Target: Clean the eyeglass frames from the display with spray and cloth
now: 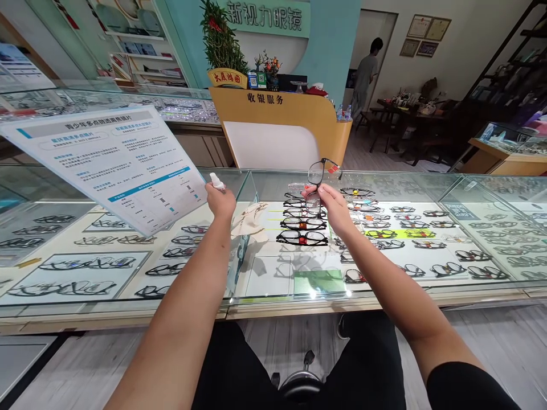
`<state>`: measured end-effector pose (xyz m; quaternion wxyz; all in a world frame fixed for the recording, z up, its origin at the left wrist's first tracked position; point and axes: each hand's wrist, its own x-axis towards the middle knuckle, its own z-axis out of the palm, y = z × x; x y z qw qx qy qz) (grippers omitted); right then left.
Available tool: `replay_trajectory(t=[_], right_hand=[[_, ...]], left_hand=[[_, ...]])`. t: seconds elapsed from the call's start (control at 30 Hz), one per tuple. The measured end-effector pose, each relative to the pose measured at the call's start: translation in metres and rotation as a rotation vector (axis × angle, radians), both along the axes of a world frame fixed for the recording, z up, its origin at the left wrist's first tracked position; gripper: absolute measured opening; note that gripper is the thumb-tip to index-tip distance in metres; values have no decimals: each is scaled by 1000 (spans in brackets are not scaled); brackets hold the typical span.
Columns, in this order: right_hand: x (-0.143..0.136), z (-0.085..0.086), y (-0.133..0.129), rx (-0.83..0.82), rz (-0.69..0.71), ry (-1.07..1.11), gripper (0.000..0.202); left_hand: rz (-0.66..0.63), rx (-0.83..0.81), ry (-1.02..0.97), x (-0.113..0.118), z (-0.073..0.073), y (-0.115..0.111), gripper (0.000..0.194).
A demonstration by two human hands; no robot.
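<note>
My right hand (pixel 335 209) pinches a pair of eyeglasses (pixel 316 173) with dark frames and holds it upright above the glass counter. A red mark shows near one of its temples. My left hand (pixel 221 199) is closed around a small white spray bottle (pixel 217 182); its nozzle sticks up above my fingers and the rest is mostly hidden. Right beside that hand stands a large printed sheet (pixel 128 165), tilted. On the counter below, between my hands, lies a crumpled beige cloth (pixel 252 223). Dark-framed glasses (pixel 302 237) sit in a column under my right hand.
The glass display counter (pixel 265 302) spans the view, with many frames inside. A green card (pixel 318 282) lies near its front edge. Beyond stands a yellow cashier desk (pixel 222 111) with a plant (pixel 220 42). A person (pixel 366 74) is at the back doorway.
</note>
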<state>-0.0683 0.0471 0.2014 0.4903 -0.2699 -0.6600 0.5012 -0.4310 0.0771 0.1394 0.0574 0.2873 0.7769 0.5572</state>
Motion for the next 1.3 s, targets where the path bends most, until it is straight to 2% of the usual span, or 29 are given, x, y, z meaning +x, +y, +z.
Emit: replay_trajectory(t=[0.2, 0.6, 0.83, 0.97, 1.07, 1.13, 1.2, 1.3], right_hand=[[0, 1, -1, -8, 10, 19, 57], [-1, -1, 1, -29, 15, 23, 60], [0, 2, 0, -41, 26, 69, 57], [-1, 0, 1, -26, 16, 72, 58], [2, 1, 4, -20, 24, 64, 60], [7, 4, 8, -3, 18, 73, 57], [14, 9, 14, 23, -15, 114, 54], [25, 16, 25, 53, -88, 183, 51]], left_hand=[[-8, -7, 17, 0, -2, 0, 34], [-14, -22, 56, 9, 4, -3, 62], [28, -11, 207, 19, 10, -5, 82], [35, 51, 295, 26, 14, -8, 83], [16, 128, 429, 39, 27, -16, 79], [-34, 169, 511, 50, 41, -23, 67], [-173, 86, 534, 58, 54, -29, 49], [-502, -326, 513, 63, 65, -34, 31]])
